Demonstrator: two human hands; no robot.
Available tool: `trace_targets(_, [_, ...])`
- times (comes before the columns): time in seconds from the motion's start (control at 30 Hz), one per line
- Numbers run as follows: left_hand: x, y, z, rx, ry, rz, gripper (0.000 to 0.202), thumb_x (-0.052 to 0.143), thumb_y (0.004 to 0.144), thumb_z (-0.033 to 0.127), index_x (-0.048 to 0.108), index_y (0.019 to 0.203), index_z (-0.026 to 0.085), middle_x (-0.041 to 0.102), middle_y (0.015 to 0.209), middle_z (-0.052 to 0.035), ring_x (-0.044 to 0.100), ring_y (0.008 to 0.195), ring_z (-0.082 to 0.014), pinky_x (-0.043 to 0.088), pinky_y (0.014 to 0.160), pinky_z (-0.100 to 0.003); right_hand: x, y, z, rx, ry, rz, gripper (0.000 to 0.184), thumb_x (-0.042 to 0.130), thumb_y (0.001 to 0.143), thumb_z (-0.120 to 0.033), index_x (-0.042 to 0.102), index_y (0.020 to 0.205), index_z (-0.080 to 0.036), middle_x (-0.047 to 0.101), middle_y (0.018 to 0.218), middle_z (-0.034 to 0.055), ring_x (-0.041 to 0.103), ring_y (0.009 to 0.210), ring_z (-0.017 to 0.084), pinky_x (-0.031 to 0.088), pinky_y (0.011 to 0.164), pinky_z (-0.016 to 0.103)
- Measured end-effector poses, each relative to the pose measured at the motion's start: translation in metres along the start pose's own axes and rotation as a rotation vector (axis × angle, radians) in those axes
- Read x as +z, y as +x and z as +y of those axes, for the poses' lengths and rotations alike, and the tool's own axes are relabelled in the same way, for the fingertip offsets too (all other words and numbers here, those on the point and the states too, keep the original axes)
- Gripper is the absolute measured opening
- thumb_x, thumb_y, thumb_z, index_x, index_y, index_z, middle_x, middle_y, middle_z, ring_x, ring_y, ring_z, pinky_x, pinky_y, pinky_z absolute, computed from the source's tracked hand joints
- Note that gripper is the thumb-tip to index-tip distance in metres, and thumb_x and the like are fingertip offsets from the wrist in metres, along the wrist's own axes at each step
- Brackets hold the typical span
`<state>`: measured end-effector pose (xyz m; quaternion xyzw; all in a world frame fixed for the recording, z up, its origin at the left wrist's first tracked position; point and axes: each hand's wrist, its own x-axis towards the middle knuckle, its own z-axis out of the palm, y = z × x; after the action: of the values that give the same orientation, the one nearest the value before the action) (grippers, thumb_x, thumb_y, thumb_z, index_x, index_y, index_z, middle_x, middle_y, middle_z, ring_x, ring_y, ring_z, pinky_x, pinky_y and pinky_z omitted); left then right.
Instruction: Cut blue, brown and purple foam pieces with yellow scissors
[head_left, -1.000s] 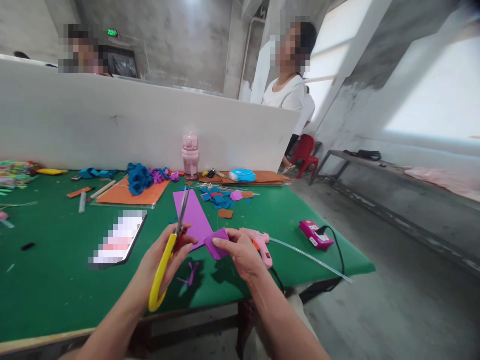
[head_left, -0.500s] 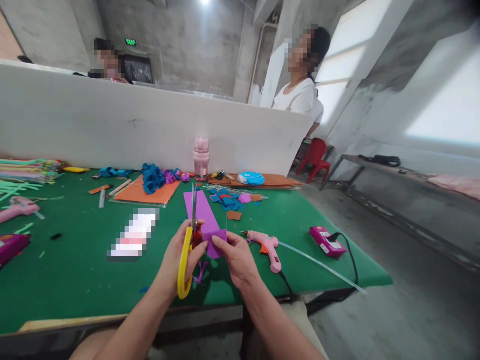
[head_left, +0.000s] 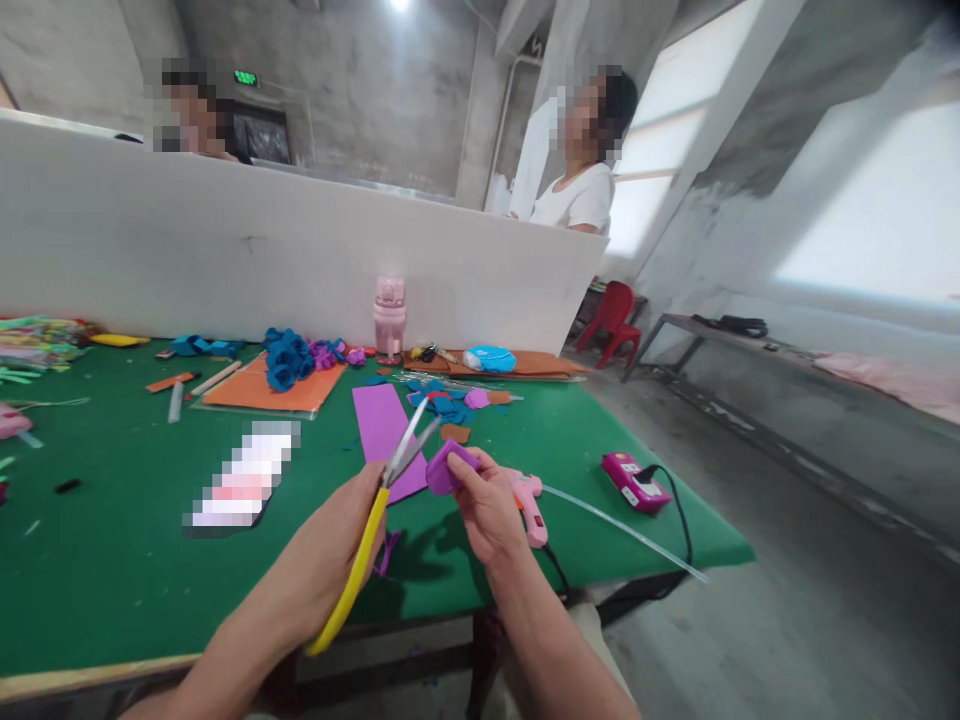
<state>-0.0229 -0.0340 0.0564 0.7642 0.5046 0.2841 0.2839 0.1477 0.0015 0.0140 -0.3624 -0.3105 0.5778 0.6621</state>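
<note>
My left hand (head_left: 341, 530) is closed on a pair of scissors (head_left: 358, 565) with yellow handles, their blades slightly apart and pointing up. In my right hand (head_left: 491, 510), a small folded or stacked purple piece (head_left: 442, 477) is pinched between thumb and fingers, just right of the blades. Behind the scissors, a flat purple sheet (head_left: 381, 420) of felt or foam lies on the table. A thin purple scrap (head_left: 388, 553) rests near my left wrist. Partly hidden by my right hand is a pink hot glue gun (head_left: 534, 520) with a clear glue stick in its back.
On the green table (head_left: 150, 590) stand a pink bottle (head_left: 389, 325), blue felt curls (head_left: 287, 358) on an orange sheet (head_left: 259, 395), and blue scraps (head_left: 450, 408). A magenta box (head_left: 634, 483) with a cable is at right. Two people are beyond the white partition (head_left: 300, 240).
The scissors have moved away from the purple piece and tilted, with their blades parted. My left hand has let go of the piece, and my right hand has lifted it slightly rightward.
</note>
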Motion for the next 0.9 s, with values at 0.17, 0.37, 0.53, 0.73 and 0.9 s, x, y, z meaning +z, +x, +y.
trace_targets(0.17, [0.000,-0.007,0.005,0.002,0.353,-0.170,0.036,0.029,0.086,0.021,0.042,0.119,0.018,0.058,0.096,-0.0104,0.058,0.081,-0.0222,0.044,0.072,-0.034,-0.002,0.003,-0.007,-0.002,0.128,0.072,0.023,0.080,0.057,-0.029,0.060,0.068,-0.021,0.059,0.062,-0.0061,0.053,0.054,0.008,0.044,0.056,0.021])
trace_targets(0.37, [0.005,-0.006,0.006,0.002,0.508,-0.247,0.033,0.028,0.087,0.019,0.042,0.117,0.016,0.060,0.095,-0.0123,0.061,0.074,-0.0226,0.043,0.065,-0.032,-0.003,0.001,-0.011,0.038,0.196,0.067,0.025,0.082,0.055,-0.025,0.059,0.065,-0.021,0.056,0.059,-0.0073,0.049,0.050,0.005,0.040,0.048,0.016])
trace_targets(0.53, [0.005,-0.006,0.007,-0.001,0.512,-0.255,0.025,0.025,0.089,0.019,0.042,0.108,0.018,0.060,0.085,-0.0081,0.060,0.066,-0.0191,0.039,0.057,-0.027,0.000,-0.002,-0.011,0.016,0.173,0.001,0.025,0.082,0.055,-0.025,0.059,0.065,-0.021,0.058,0.060,-0.0067,0.049,0.051,0.005,0.040,0.047,0.015])
trace_targets(0.73, [0.008,-0.006,0.003,0.022,0.508,-0.240,0.022,0.029,0.088,0.016,0.041,0.105,0.020,0.061,0.082,-0.0049,0.059,0.060,-0.0165,0.035,0.053,-0.024,0.004,-0.004,-0.009,0.000,0.159,-0.037,0.025,0.081,0.056,-0.026,0.059,0.064,-0.020,0.057,0.059,-0.0067,0.050,0.051,0.006,0.041,0.047,0.016])
trace_targets(0.9, [0.007,-0.005,0.006,0.025,0.516,-0.237,0.024,0.029,0.086,0.012,0.042,0.106,0.018,0.062,0.086,-0.0065,0.059,0.061,-0.0165,0.037,0.053,-0.025,0.004,-0.005,-0.009,-0.014,0.159,-0.030,0.024,0.080,0.058,-0.024,0.058,0.065,-0.019,0.056,0.058,-0.0076,0.049,0.051,0.005,0.040,0.047,0.014])
